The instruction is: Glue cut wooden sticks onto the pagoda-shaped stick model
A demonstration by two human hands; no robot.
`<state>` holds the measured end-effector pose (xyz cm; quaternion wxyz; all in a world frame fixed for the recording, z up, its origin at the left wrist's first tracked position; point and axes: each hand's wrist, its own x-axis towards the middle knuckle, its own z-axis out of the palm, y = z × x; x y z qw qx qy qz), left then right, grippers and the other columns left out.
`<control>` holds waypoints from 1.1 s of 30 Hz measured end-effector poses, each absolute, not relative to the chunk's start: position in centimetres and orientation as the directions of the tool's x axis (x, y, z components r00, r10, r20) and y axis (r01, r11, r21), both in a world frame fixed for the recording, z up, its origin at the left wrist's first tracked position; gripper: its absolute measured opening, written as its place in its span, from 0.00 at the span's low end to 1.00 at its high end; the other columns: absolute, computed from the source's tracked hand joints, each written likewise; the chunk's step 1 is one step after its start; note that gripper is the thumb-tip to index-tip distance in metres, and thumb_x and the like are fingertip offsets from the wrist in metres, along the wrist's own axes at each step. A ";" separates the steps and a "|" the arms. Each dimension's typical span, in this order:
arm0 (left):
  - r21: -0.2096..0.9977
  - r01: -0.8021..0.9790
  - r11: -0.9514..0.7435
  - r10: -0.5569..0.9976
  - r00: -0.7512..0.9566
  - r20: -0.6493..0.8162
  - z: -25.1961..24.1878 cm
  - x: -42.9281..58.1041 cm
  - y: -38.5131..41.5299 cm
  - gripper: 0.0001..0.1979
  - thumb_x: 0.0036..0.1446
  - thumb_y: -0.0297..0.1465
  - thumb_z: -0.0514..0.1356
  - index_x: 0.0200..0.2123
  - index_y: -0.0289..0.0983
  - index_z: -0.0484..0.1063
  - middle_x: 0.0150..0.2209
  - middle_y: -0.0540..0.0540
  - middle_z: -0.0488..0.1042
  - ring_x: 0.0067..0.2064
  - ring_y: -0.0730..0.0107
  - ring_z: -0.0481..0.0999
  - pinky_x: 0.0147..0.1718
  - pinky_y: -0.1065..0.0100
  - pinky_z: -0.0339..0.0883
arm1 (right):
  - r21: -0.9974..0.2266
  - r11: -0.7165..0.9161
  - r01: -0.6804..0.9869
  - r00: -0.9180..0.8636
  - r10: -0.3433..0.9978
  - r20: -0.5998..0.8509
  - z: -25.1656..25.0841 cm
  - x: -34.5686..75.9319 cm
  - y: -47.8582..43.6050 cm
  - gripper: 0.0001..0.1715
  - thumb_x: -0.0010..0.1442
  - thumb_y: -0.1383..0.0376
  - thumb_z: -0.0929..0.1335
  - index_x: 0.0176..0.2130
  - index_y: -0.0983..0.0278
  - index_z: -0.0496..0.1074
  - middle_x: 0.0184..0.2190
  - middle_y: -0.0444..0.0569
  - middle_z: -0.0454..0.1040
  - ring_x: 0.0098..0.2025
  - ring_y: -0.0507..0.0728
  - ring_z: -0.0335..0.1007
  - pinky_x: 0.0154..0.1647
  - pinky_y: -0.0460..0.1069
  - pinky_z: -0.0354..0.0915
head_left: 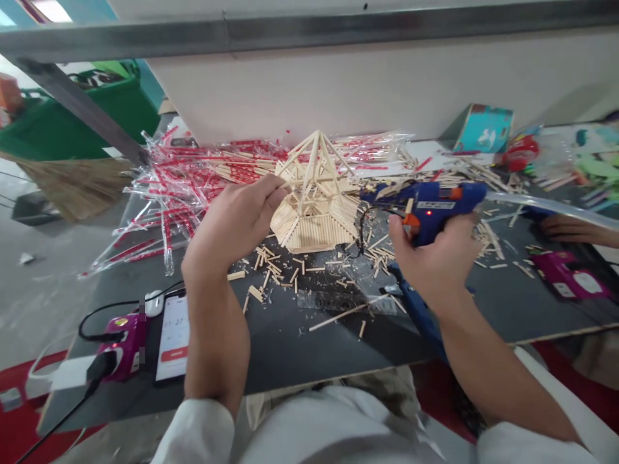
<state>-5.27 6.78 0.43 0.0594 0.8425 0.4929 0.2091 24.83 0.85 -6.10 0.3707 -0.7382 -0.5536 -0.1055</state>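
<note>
A small model built of pale wooden sticks [313, 207], with a flat many-sided base and a pointed frame on top, stands on the dark table [300, 341]. My left hand [236, 222] pinches a stick on the model's left side. My right hand [435, 258] grips a blue glue gun [430, 201] with an orange trigger and a lit red light. Its nozzle points left at the model's right edge, and a clear glue stick [551, 209] juts out of its back.
A heap of clear red-printed wrappers [188, 187] lies at the back left. Cut stick bits [275, 267] litter the middle. A phone [173, 338] and a purple device [120, 345] with cables sit front left. Another person's hand [575, 230] rests at the right, near a purple pack [565, 276].
</note>
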 end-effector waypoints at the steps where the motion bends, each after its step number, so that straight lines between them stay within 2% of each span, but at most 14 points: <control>1: 0.310 0.798 -0.516 0.851 0.435 0.296 0.4 -5.3 6.8 0.18 0.75 0.40 0.48 0.47 0.39 0.76 0.27 0.47 0.73 0.28 0.67 0.70 0.33 0.64 0.62 | -0.415 -0.115 0.902 0.355 0.744 0.566 -6.2 24.6 0.7 0.26 0.58 0.47 0.70 0.47 0.59 0.64 0.31 0.53 0.75 0.31 0.67 0.76 0.32 0.59 0.68; 6: 0.320 0.783 -0.533 0.839 0.441 0.319 0.5 -5.3 6.7 0.20 0.76 0.40 0.47 0.46 0.39 0.77 0.26 0.48 0.72 0.28 0.68 0.69 0.33 0.64 0.62 | -0.318 -0.128 0.940 0.294 0.777 0.557 -6.2 24.3 0.5 0.24 0.61 0.50 0.66 0.51 0.62 0.64 0.36 0.60 0.75 0.37 0.71 0.78 0.37 0.63 0.71; 16: 0.305 0.792 -0.529 0.839 0.434 0.330 0.8 -5.6 6.4 0.19 0.76 0.40 0.46 0.44 0.40 0.76 0.26 0.49 0.71 0.28 0.68 0.69 0.34 0.63 0.63 | -0.270 -0.087 0.959 0.226 0.809 0.542 -7.2 24.6 0.0 0.19 0.64 0.57 0.65 0.52 0.62 0.67 0.36 0.58 0.74 0.39 0.70 0.78 0.41 0.64 0.73; 24: 0.322 0.791 -0.520 0.849 0.437 0.298 0.6 -5.3 6.6 0.16 0.75 0.38 0.47 0.40 0.40 0.72 0.27 0.49 0.70 0.29 0.68 0.69 0.35 0.63 0.61 | -0.244 -0.059 0.968 0.188 0.815 0.549 -7.1 24.7 -0.1 0.27 0.64 0.55 0.64 0.58 0.65 0.67 0.40 0.63 0.75 0.43 0.72 0.79 0.41 0.64 0.75; 29: 0.294 0.795 -0.530 0.840 0.446 0.310 0.6 -5.1 6.7 0.16 0.76 0.38 0.48 0.37 0.41 0.70 0.26 0.51 0.68 0.27 0.68 0.65 0.34 0.61 0.56 | -0.236 -0.033 0.971 0.158 0.831 0.533 -7.0 24.8 0.0 0.27 0.65 0.55 0.64 0.59 0.63 0.67 0.41 0.62 0.75 0.45 0.72 0.78 0.42 0.65 0.75; 33: 0.280 0.800 -0.531 0.838 0.449 0.310 0.6 -5.1 6.8 0.15 0.76 0.38 0.48 0.39 0.42 0.71 0.26 0.51 0.69 0.29 0.68 0.67 0.34 0.62 0.57 | -0.228 -0.018 0.974 0.140 0.836 0.531 -6.7 24.8 -0.1 0.26 0.66 0.56 0.64 0.59 0.64 0.68 0.42 0.63 0.75 0.46 0.73 0.78 0.43 0.65 0.75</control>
